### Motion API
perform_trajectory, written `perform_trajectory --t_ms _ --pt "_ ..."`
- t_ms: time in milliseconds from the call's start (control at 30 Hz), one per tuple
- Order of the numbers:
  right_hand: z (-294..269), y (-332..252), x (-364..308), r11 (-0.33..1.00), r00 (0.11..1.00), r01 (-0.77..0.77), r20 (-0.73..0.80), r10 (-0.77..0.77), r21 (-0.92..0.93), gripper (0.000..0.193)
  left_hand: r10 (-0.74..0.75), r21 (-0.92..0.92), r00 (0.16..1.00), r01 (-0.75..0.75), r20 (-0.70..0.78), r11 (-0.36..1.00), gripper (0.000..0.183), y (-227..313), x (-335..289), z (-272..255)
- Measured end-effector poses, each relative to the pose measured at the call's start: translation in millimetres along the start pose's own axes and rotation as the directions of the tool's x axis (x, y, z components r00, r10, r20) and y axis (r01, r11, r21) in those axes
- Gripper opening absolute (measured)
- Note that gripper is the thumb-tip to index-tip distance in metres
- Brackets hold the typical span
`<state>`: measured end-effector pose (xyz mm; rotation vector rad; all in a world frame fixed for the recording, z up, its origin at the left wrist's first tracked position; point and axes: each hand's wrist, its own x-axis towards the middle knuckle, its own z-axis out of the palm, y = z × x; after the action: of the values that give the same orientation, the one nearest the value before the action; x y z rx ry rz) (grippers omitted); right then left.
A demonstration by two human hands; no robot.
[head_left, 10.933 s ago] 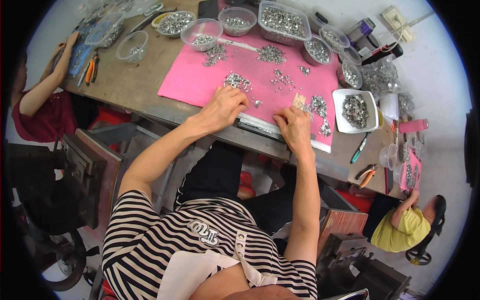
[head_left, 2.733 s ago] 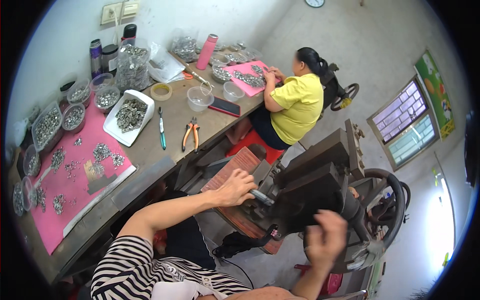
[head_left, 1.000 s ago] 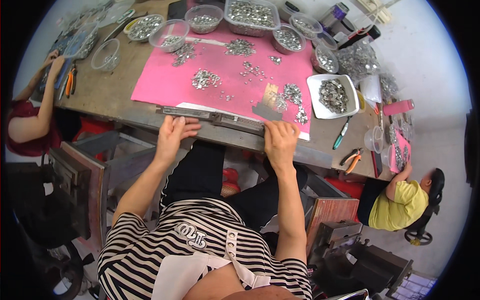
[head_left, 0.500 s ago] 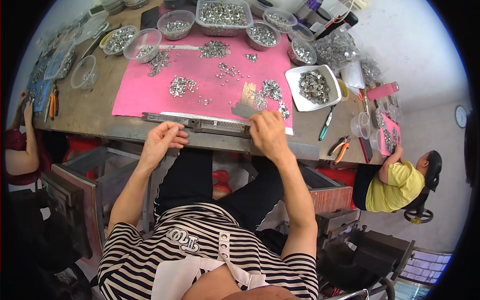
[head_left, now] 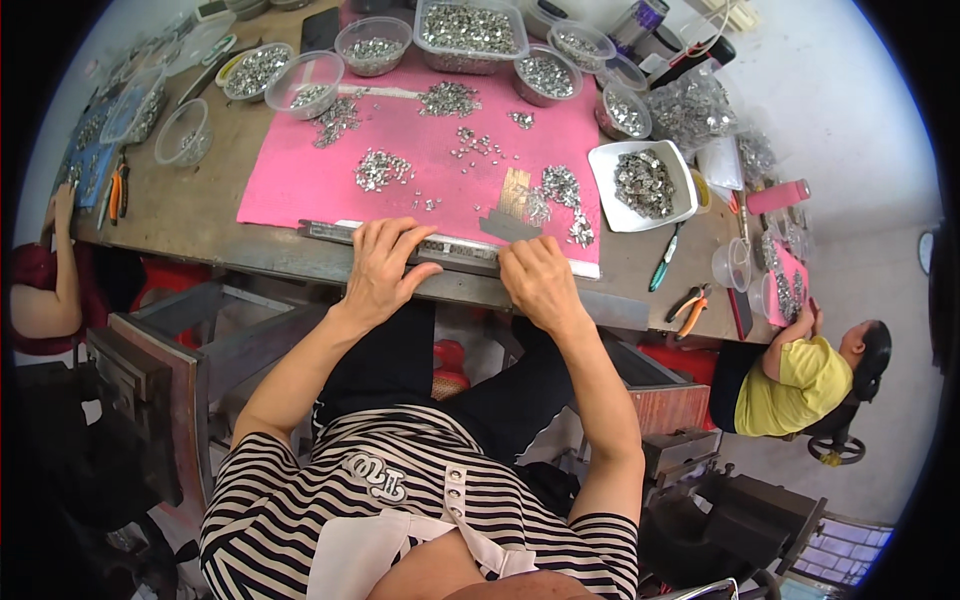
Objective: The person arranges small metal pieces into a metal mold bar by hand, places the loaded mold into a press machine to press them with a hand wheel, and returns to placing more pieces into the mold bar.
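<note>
A long, narrow metal strip (head_left: pixel 462 248) with a row of small slots lies along the front edge of the bench. My left hand (head_left: pixel 384 268) rests over its left-middle part, fingers laid across it and thumb held apart. At the strip's right end my right hand (head_left: pixel 542 284) is closed, its fingers curled down; its fingertips are hidden. Just behind it are a grey flat piece (head_left: pixel 510 226) and a tan ridged piece (head_left: pixel 515 192). Small shiny metal parts (head_left: pixel 383 170) lie in loose piles on the pink mat (head_left: pixel 300 185).
Clear tubs of metal parts (head_left: pixel 373 48) line the back. A white square dish (head_left: pixel 603 180) of parts, green-handled tool (head_left: pixel 665 262) and orange-handled pliers (head_left: pixel 690 310) sit at right. A person in a yellow shirt (head_left: pixel 800 375) works far right; another person's arm (head_left: pixel 65 260) shows at left.
My left hand has moved right and forward onto the strip, its fingers now over it. My right hand stays at the strip's right end. The whole view has shifted slightly.
</note>
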<state>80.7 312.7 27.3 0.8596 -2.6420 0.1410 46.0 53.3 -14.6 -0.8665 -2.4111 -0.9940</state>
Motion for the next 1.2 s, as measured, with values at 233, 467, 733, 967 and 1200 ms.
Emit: perform_trajectory --t_ms 233,467,733,967,1200 --pt "-42.3 60.2 -6.0 0.897 0.743 -0.440 -0.580 0.334 -0.047 0.015 0.003 0.021 1.000 -0.003 0.016 1.000 0.050 -0.3 -3.1 -2.3" --pt "-14.5 72.7 -49.2 0.800 0.764 -0.600 -0.289 0.577 0.009 0.015 0.150 -0.072 0.989 -0.148 0.013 0.986 0.041 18.4 44.9 10.4" --pt "12.4 51.1 -37.7 0.803 0.777 -0.574 -0.205 0.596 0.160 0.010 0.250 -0.039 0.961 -0.247 0.119 0.968 0.012 3.2 142.6 93.8" --pt "2.1 50.4 -44.0 0.774 0.748 -0.594 -0.204 0.632 0.220 0.006 0.213 0.083 0.933 -0.246 0.290 0.966 0.012 10.4 162.5 112.6" --pt "2.7 47.1 -56.9 0.678 0.671 -0.634 -0.170 0.721 0.372 0.007 0.296 0.223 0.918 -0.356 0.263 0.908 0.014 16.2 158.7 117.5"
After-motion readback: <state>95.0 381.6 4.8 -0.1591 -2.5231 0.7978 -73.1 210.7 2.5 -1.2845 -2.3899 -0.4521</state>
